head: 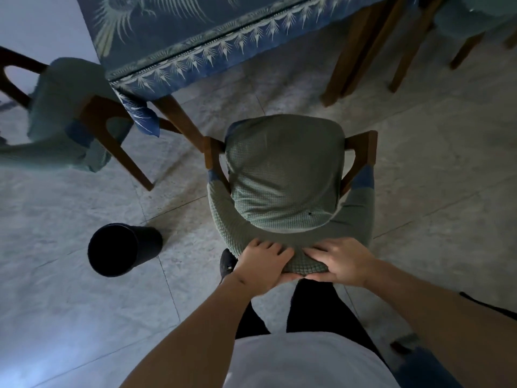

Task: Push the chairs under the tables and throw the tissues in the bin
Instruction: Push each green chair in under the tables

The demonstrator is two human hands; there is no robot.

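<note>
A wooden chair with a green waffle-knit cover [285, 175] stands on the floor directly below me, a short way out from the table with the blue patterned cloth [195, 37]. My left hand [261, 266] and my right hand [340, 261] both grip the top of the chair's covered backrest, side by side. A black bin [117, 250] stands on the floor to the left of the chair, its mouth open toward me. No tissues show anywhere in view.
A second covered chair [64, 116] stands at the left by the table's corner. A third chair [470, 21] sits at the top right beyond the table's wooden legs [361, 51]. The floor is pale tile [84, 317].
</note>
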